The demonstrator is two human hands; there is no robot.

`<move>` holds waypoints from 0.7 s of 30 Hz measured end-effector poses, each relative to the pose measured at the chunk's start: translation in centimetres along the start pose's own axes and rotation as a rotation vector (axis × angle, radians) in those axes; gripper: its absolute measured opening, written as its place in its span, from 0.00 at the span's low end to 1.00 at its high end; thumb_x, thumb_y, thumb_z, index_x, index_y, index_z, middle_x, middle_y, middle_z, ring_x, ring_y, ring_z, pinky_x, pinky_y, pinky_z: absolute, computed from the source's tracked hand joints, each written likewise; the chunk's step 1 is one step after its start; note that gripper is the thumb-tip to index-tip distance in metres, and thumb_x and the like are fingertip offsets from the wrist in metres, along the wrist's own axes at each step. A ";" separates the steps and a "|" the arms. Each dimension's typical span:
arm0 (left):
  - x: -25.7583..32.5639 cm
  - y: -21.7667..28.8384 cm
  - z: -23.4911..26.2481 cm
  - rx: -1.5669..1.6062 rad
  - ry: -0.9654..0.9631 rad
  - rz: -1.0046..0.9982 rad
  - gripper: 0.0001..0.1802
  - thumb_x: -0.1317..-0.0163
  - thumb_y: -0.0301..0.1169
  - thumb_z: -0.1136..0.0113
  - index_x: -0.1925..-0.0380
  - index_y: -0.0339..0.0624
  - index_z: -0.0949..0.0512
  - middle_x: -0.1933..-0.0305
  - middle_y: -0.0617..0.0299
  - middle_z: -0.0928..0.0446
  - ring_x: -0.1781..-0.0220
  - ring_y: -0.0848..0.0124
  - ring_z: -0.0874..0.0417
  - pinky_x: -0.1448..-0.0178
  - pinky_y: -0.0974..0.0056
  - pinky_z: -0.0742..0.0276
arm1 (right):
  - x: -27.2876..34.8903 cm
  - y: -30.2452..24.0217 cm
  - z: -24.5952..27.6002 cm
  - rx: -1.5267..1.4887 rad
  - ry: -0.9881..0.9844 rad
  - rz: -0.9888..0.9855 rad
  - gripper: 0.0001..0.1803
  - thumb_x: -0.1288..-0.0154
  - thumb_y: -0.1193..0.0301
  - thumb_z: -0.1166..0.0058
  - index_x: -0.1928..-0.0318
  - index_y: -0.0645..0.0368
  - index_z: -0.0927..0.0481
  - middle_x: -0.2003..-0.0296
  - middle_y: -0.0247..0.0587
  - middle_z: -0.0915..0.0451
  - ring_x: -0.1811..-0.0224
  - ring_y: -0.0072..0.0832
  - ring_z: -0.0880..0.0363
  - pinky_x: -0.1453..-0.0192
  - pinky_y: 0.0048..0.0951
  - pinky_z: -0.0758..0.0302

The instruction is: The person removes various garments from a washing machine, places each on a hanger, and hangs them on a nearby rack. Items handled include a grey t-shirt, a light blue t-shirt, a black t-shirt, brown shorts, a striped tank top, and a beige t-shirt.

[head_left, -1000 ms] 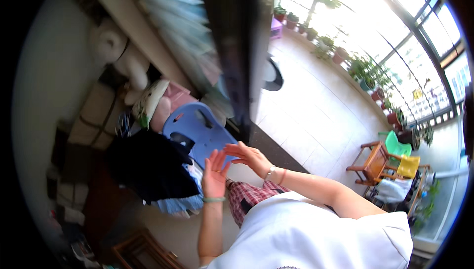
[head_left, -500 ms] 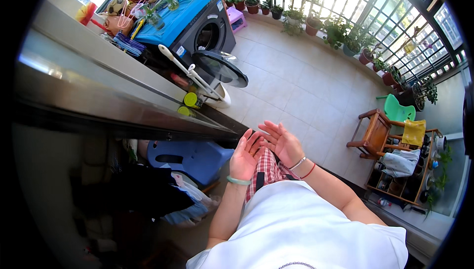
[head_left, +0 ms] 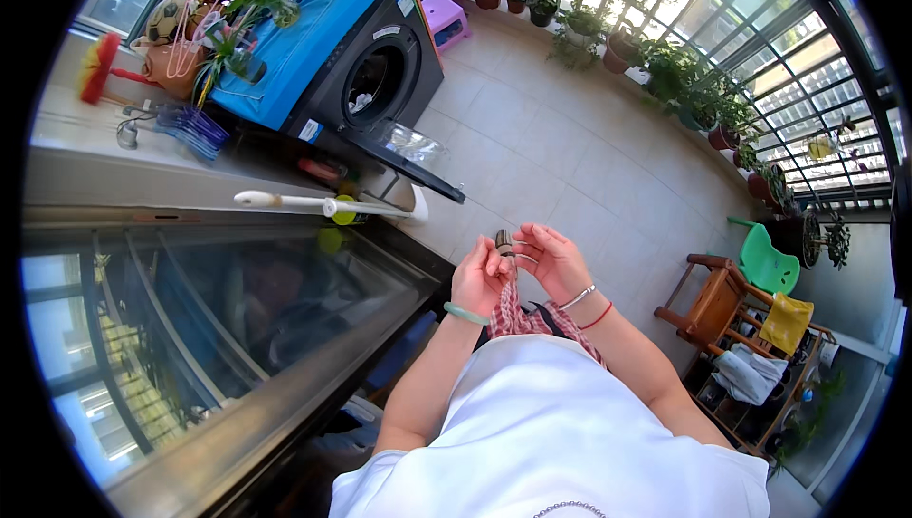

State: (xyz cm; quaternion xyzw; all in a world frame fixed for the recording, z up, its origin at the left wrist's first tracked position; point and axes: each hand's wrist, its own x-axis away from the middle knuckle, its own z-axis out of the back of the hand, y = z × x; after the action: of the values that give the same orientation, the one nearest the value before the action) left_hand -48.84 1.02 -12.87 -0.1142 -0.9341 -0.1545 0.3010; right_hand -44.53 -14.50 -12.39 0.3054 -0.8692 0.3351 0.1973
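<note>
Both of my hands are held close together in front of my waist, over red checked shorts (head_left: 508, 318). My left hand (head_left: 480, 278), with a pale green bangle at the wrist, has loosely bent fingers, and I see nothing in it. Palm toward it, my right hand (head_left: 554, 261) is open and empty, its fingers slightly curved and apart. Below, between the hands, shows a dark striped slipper or shoe tip (head_left: 504, 241). Ahead to the left stands a dark front-loading washing machine (head_left: 418, 67), its round door (head_left: 404, 164) swung out and something whitish in the drum.
A glass sliding door (head_left: 285, 318) lies close on my left. White long-handled brushes (head_left: 294, 201) lean near the washer. Potted plants (head_left: 579, 33) line the railing. A purple stool (head_left: 445, 19) stands beyond the washer; a wooden chair (head_left: 712, 299) and green chair (head_left: 768, 261) are at the right.
I have moved forward past the door frame, so the washer appears nearer. My hands have turned from palms up to more facing each other, and the left fingers have bent.
</note>
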 end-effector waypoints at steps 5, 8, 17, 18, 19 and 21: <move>-9.5 4.5 -5.2 -0.321 0.102 0.015 0.17 0.24 0.45 0.60 0.67 0.50 0.29 0.84 0.70 0.40 0.75 0.72 0.32 0.66 0.66 0.33 | -8.4 -6.4 -1.2 -0.109 0.054 0.008 0.17 0.25 0.61 0.54 0.51 0.62 0.22 0.59 0.41 0.18 0.61 0.28 0.20 0.57 0.30 0.21; -14.6 6.4 -7.1 -0.388 0.202 0.027 0.18 0.24 0.47 0.60 0.69 0.50 0.30 0.84 0.70 0.39 0.75 0.72 0.31 0.66 0.65 0.33 | -13.0 -8.8 -1.0 -0.118 0.089 -0.078 0.18 0.25 0.59 0.55 0.52 0.62 0.22 0.60 0.39 0.18 0.62 0.26 0.20 0.58 0.29 0.22; -29.3 12.0 -6.2 -0.230 0.416 0.010 0.21 0.31 0.55 0.50 0.70 0.50 0.28 0.71 0.67 0.25 0.64 0.68 0.21 0.57 0.62 0.24 | -29.4 -14.6 -0.5 -0.051 0.040 -0.298 0.20 0.25 0.60 0.56 0.45 0.63 0.25 0.57 0.38 0.19 0.61 0.24 0.20 0.58 0.27 0.22; -31.2 13.4 -5.6 -0.247 0.448 -0.010 0.19 0.31 0.53 0.49 0.67 0.50 0.26 0.67 0.66 0.24 0.61 0.68 0.20 0.56 0.62 0.23 | -31.5 -14.9 -0.7 -0.031 0.031 -0.310 0.20 0.25 0.60 0.56 0.45 0.63 0.25 0.56 0.38 0.19 0.61 0.24 0.20 0.58 0.27 0.22; -33.3 14.8 -4.9 -0.255 0.482 -0.033 0.18 0.31 0.52 0.48 0.64 0.50 0.25 0.64 0.66 0.22 0.59 0.69 0.20 0.54 0.62 0.23 | -33.3 -15.1 -0.8 -0.002 0.028 -0.325 0.21 0.24 0.60 0.57 0.43 0.63 0.26 0.54 0.39 0.19 0.60 0.23 0.20 0.57 0.26 0.22; -37.2 18.4 -1.5 -0.239 0.502 -0.083 0.16 0.31 0.48 0.45 0.55 0.50 0.23 0.57 0.65 0.21 0.54 0.69 0.19 0.52 0.62 0.22 | -36.7 -14.8 -0.7 -0.002 0.011 -0.355 0.21 0.24 0.60 0.57 0.43 0.64 0.27 0.54 0.39 0.19 0.59 0.23 0.20 0.57 0.26 0.22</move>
State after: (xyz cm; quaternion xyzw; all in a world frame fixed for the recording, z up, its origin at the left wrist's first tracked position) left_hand -12.95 12.99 -29.85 -0.0688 -0.8094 -0.2991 0.5006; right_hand -7.64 -8.09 -25.17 0.4519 -0.8010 0.2959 0.2582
